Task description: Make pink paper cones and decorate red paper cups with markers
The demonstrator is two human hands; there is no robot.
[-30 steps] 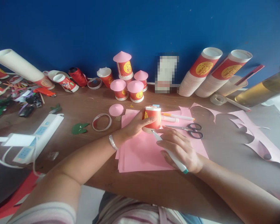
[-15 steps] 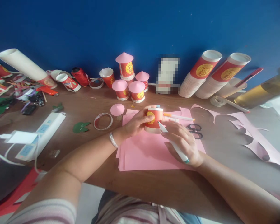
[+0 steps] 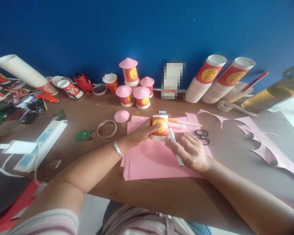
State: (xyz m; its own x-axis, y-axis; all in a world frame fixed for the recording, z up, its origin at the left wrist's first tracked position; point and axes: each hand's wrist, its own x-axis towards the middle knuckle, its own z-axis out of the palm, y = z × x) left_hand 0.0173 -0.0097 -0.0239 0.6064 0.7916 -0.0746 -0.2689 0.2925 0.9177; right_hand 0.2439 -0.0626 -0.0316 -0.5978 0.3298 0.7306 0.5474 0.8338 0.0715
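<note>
The brown worktop [image 3: 156,192] runs back to a blue wall [image 3: 88,32]. Near the middle, above pink paper [image 3: 147,166], the left hand [image 3: 143,132] has its grip around a red cup [image 3: 164,129]; the right hand [image 3: 189,151] grips a white marker [image 3: 172,136], tip beside the cup's right side. Stacked cups [image 3: 208,75] lean far right; a power strip [image 3: 47,132] lies left.

a red paper cup [image 3: 162,126] with a round yellow emblem and pale bands at both ends is held mid-scene, narrower end up; a white pen [image 3: 172,135] slants at its right, dark tip pointing far-left.
</note>
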